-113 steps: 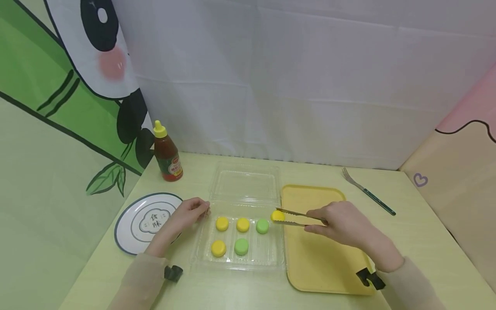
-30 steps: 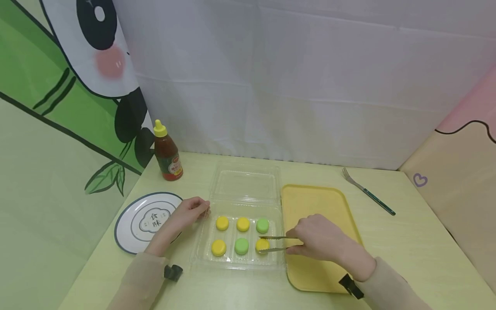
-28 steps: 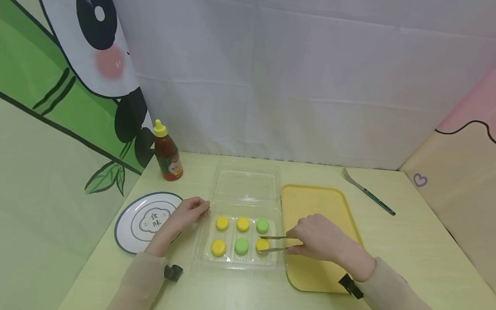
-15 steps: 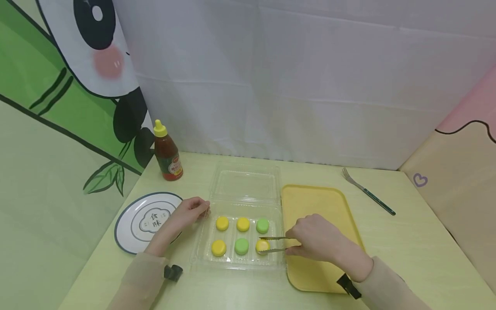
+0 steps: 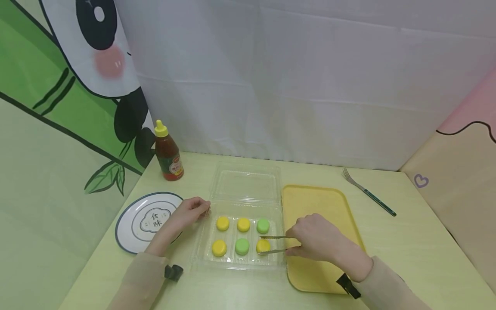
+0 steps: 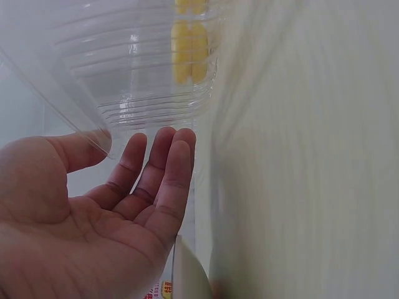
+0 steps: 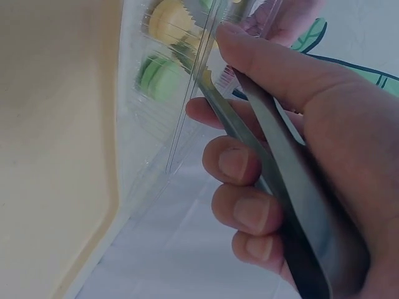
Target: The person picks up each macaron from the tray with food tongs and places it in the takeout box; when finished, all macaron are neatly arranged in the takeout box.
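My right hand (image 5: 319, 239) grips metal tongs (image 7: 268, 156) with serrated tips. The tips reach into an open clear plastic container (image 5: 236, 263), one on either side of the yellow macaron (image 5: 263, 246) at its near right. That macaron sits in the container, in line with the others. Several more macarons lie in two rows: yellow ones, a green macaron (image 5: 242, 246) in the near row and another green macaron (image 5: 263, 225) in the far row. My left hand (image 6: 118, 199) pinches the container's left rim, thumb on the edge and fingers under it.
A yellow tray (image 5: 321, 275) lies under my right hand, right beside the container. A white plate (image 5: 131, 224) with a dark rim is by my left forearm. A sauce bottle (image 5: 168, 157) stands back left; a fork (image 5: 370, 193) lies at the right. The container's lid (image 5: 246, 183) is folded back.
My right hand has brought the yellow macaron in the tongs from above the container's right edge down into its near right place; the tong tips have since spread slightly. My left hand stays put.
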Available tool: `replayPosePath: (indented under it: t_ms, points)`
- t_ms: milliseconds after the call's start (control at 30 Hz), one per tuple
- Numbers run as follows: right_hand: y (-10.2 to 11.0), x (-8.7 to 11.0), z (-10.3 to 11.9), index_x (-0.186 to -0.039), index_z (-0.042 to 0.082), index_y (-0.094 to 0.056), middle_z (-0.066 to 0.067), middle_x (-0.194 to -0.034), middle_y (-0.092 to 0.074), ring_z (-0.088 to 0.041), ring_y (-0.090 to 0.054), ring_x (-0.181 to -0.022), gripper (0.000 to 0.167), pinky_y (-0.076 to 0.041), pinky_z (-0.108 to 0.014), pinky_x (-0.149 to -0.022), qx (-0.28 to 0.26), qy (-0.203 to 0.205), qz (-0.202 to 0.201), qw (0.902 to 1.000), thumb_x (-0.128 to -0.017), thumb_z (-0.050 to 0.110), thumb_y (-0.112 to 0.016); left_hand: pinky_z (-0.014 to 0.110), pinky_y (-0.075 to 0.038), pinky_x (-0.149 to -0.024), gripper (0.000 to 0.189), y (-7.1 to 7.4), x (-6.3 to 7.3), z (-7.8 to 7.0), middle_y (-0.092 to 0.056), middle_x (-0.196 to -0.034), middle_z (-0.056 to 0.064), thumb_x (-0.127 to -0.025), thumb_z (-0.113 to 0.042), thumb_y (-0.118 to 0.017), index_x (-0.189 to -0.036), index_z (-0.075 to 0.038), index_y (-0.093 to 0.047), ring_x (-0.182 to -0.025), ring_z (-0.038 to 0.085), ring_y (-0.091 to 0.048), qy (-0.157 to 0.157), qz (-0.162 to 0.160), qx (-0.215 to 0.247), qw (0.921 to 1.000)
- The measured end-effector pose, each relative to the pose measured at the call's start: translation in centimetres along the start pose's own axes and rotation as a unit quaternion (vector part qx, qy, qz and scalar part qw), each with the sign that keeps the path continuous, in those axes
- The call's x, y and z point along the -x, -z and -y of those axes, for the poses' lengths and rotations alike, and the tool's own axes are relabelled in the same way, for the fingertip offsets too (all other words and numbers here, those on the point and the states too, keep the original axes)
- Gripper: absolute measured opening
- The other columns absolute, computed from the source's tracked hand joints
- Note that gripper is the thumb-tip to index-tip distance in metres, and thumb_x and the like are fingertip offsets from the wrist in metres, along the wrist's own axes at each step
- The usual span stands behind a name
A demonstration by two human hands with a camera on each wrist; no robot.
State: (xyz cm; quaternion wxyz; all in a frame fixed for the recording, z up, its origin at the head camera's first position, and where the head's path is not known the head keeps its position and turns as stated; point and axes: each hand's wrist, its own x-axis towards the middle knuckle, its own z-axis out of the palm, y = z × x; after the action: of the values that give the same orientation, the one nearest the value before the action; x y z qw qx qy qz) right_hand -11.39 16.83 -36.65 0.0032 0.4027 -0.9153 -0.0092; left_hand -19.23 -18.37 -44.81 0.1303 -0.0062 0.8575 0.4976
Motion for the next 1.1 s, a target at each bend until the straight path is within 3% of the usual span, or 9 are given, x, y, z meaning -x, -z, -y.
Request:
replayPosePath:
  t_ms: [567,833,1000,1100]
  points:
    - [0.1,0.2,0.2,-0.08,0.019,-0.071,0.013,-0.056,-0.048,-0.002,-0.039,-0.049,0.031,-0.039,-0.026,-0.048,-0.003,-0.011,-0.007,0.9999,-0.08,0.049,-0.079,0.035,-0.047,-0.084,0.029,0.3,0.2,0.0,-0.062,-0.1,0.007,-0.105,-0.029,-0.051,-0.11,-0.003,-0.064,-0.094,0.023,-0.054,0.002,0.004,0.003,1.0]
    - [0.2,0.6,-0.3,-0.097,0.017,-0.076,0.007,-0.071,-0.067,-0.004,-0.057,-0.058,0.038,-0.048,-0.029,-0.055,-0.012,-0.021,-0.011,0.9996,-0.081,0.052,-0.077,0.035,-0.047,-0.084,0.03,0.4,0.2,0.2,-0.062,-0.1,0.007,-0.105,-0.029,-0.052,-0.109,-0.002,-0.064,-0.094,0.022,-0.055,-0.006,0.007,0.009,0.9999]
    - [0.1,1.1,-1.0,-0.104,0.017,-0.076,0.008,-0.078,-0.071,0.0,-0.056,-0.061,0.043,-0.047,-0.028,-0.056,-0.027,-0.04,-0.022,0.9986,-0.08,0.052,-0.078,0.034,-0.047,-0.084,0.029,0.4,0.1,0.4,-0.062,-0.099,0.006,-0.104,-0.03,-0.052,-0.107,-0.003,-0.064,-0.093,0.021,-0.055,-0.012,0.009,0.014,0.9998]
    - [0.2,1.4,-1.5,-0.106,0.017,-0.075,0.013,-0.071,-0.064,0.001,-0.047,-0.056,0.044,-0.042,-0.026,-0.052,-0.037,-0.052,-0.032,0.9974,-0.08,0.053,-0.078,0.035,-0.048,-0.084,0.029,0.4,0.2,0.3,-0.063,-0.099,0.007,-0.104,-0.029,-0.053,-0.105,-0.003,-0.064,-0.092,0.021,-0.055,-0.013,0.009,0.019,0.9997]
